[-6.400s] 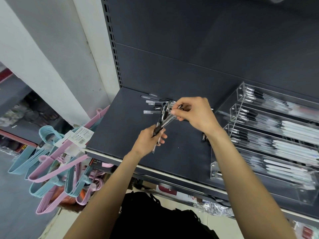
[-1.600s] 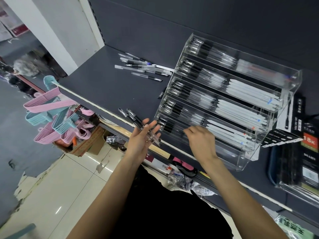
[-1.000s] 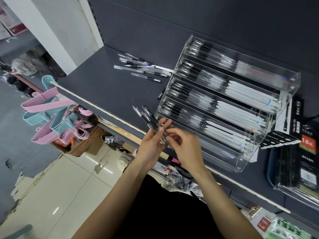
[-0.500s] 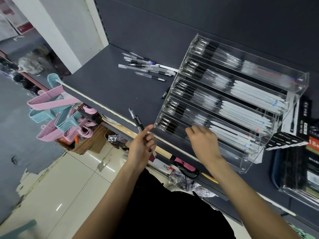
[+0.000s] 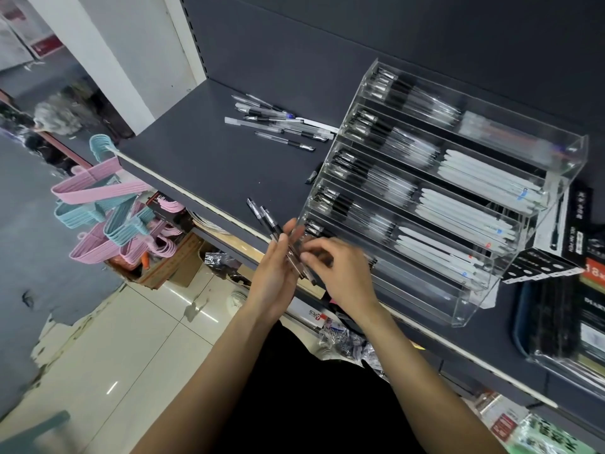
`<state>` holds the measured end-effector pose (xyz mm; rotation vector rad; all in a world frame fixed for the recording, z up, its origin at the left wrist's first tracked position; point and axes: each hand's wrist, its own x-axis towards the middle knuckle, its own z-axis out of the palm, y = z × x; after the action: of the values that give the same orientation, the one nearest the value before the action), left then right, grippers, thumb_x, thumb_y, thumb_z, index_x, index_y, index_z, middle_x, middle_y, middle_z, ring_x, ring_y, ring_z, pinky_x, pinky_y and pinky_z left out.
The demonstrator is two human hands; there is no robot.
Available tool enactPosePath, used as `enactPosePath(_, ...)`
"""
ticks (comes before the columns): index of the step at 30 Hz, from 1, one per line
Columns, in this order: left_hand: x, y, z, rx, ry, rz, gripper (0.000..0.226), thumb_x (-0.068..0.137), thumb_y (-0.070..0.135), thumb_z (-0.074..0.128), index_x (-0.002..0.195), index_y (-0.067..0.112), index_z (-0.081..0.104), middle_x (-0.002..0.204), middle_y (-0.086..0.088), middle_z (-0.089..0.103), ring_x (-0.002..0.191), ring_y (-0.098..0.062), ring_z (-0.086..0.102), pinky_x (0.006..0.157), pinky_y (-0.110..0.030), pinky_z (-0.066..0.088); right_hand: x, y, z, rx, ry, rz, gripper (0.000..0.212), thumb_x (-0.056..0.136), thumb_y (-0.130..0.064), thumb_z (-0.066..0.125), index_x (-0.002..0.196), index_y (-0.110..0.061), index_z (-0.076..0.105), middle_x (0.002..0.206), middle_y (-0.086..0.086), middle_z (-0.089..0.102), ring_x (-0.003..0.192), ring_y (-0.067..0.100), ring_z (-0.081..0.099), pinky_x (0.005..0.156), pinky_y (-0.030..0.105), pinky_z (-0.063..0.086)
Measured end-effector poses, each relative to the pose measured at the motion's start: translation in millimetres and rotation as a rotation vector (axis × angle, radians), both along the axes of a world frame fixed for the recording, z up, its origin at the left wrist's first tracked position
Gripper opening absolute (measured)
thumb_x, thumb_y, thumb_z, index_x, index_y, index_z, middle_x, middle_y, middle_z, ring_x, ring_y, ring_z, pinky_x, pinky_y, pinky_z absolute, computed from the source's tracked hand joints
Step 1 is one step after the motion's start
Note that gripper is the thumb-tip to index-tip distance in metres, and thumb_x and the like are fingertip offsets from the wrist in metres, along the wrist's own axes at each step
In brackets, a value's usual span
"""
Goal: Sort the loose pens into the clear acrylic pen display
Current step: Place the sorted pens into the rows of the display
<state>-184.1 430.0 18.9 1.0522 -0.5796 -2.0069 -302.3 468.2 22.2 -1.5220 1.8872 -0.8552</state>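
A stepped clear acrylic pen display (image 5: 553,155) stands on the dark shelf (image 5: 196,158), its rows holding black-capped pens and white ones. My left hand (image 5: 273,273) holds a small bunch of clear black-tipped pens (image 5: 262,213) in front of the display's lowest row, their tips pointing up and left. My right hand (image 5: 340,273) is at the bunch's lower end, its fingertips pinching a pen there. More loose pens (image 5: 278,126) lie in a pile at the back of the shelf, left of the display. A single black pen cap (image 5: 311,177) lies by the display's left side.
Pink and blue hangers (image 5: 104,208) hang off the shelf's left front edge. Black boxed stationery (image 5: 563,234) and a clear bin of dark packs (image 5: 563,329) sit right of the display. Tiled floor and boxes lie below the shelf.
My right hand has drawn back from the display's lowest row to the bunch in my left hand. The left hand has lifted the bunch slightly toward the display.
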Motion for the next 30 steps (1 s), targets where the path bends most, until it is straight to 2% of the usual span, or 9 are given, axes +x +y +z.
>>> enactPosePath(5, -8.5, 4.3, 6.9, -0.051, -0.044, -0.073, 0.035, 0.102, 0.025, 0.033, 0.130, 0.018, 0.054, 0.130, 0.000, 0.060, 0.119, -0.018, 0.055, 0.101, -0.034, 0.045, -7.3, 5.2, -3.7, 0.083, -0.062, -0.040, 0.013, 0.086, -0.029, 0.067, 0.095, -0.021, 0.071, 0.103, -0.008, 0.057, 0.094, 0.008, 0.055, 0.084, 0.024, 0.045)
enactPosePath(8, -7.7, 9.1, 8.9, -0.190, -0.285, -0.151, 0.033, 0.102, 0.032, 0.033, 0.126, 0.027, 0.055, 0.118, 0.008, 0.063, 0.116, -0.011, 0.056, 0.105, -0.036, 0.042, -24.6, 13.2, -3.1, 0.096, -0.061, -0.116, 0.010, 0.087, -0.026, 0.066, 0.094, -0.020, 0.069, 0.099, -0.008, 0.061, 0.085, 0.003, 0.057, 0.075, 0.014, 0.047)
enactPosePath(11, 3.9, 3.7, 9.4, -0.310, -0.507, -0.141, 0.040, 0.101, 0.041, 0.029, 0.133, 0.032, 0.051, 0.129, 0.001, 0.057, 0.118, -0.009, 0.051, 0.108, -0.034, 0.034, -46.4, 21.0, -8.8, 0.091, 0.218, -0.175, 0.013, 0.085, -0.025, 0.067, 0.096, -0.019, 0.070, 0.090, -0.007, 0.067, 0.072, 0.003, 0.058, 0.058, 0.011, 0.045)
enactPosePath(14, 17.2, -8.8, 4.4, -0.281, -0.577, -0.107, 0.041, 0.100, 0.041, 0.031, 0.133, 0.027, 0.052, 0.129, -0.024, 0.051, 0.124, -0.029, 0.048, 0.109, -0.035, 0.028, -55.8, 22.8, -20.7, 0.062, 0.505, -0.135, 0.012, 0.083, -0.024, 0.071, 0.093, -0.018, 0.072, 0.088, -0.003, 0.069, 0.074, 0.012, 0.063, 0.055, 0.022, 0.049)
enactPosePath(17, 22.0, -13.3, 0.5, -0.267, -0.549, -0.135, 0.040, 0.099, 0.037, 0.039, 0.132, 0.020, 0.054, 0.073, -0.006, 0.051, 0.082, -0.014, 0.056, 0.094, -0.025, 0.045, -55.9, 15.4, -27.8, 0.047, 0.685, -0.060, 0.012, 0.080, -0.022, 0.074, 0.091, -0.017, 0.073, 0.085, 0.000, 0.070, 0.076, 0.016, 0.065, 0.054, 0.027, 0.052)
enactPosePath(20, 20.4, -11.5, -3.1, -0.232, -0.515, -0.133, 0.033, 0.098, 0.028, 0.045, 0.125, 0.013, 0.057, 0.077, -0.001, 0.047, 0.072, -0.007, 0.054, 0.072, -0.013, 0.050, -55.1, 4.2, -25.3, 0.071, 0.798, -0.011, 0.017, 0.079, -0.024, 0.074, 0.091, -0.014, 0.068, 0.081, 0.002, 0.070, 0.072, 0.018, 0.067, 0.050, 0.028, 0.052)
enactPosePath(24, 15.9, -6.5, -4.1, -0.214, -0.511, -0.123, 0.026, 0.094, 0.019, 0.056, 0.117, 0.010, 0.062, 0.084, -0.001, 0.061, 0.070, -0.003, 0.062, 0.070, -0.014, 0.052, -48.9, -5.2, -19.2, 0.111, 0.921, 0.010, 0.018, 0.081, -0.029, 0.072, 0.089, -0.015, 0.066, 0.076, 0.001, 0.069, 0.062, 0.015, 0.066, 0.044, 0.022, 0.038)
enactPosePath(27, 13.4, -4.3, -3.4, -0.206, -0.508, -0.100, 0.027, 0.089, 0.018, 0.064, 0.114, 0.010, 0.062, 0.087, -0.007, 0.068, 0.069, -0.006, 0.065, 0.069, -0.017, 0.053, -48.6, -2.7, -15.7, 0.085, 0.889, -0.015, 0.020, 0.083, -0.032, 0.070, 0.091, -0.014, 0.066, 0.076, 0.001, 0.069, 0.063, 0.015, 0.066, 0.045, 0.022, 0.041)
enactPosePath(30, 9.5, -3.7, -3.8, -0.215, -0.512, -0.077, 0.027, 0.087, 0.017, 0.067, 0.112, 0.010, 0.059, 0.084, -0.009, 0.069, 0.068, -0.007, 0.067, 0.068, -0.017, 0.054, -40.6, 5.2, -3.2, -0.031, 0.597, 0.006, 0.017, 0.086, -0.032, 0.065, 0.091, -0.016, 0.069, 0.075, -0.003, 0.070, 0.057, 0.008, 0.062, 0.044, 0.018, 0.044)
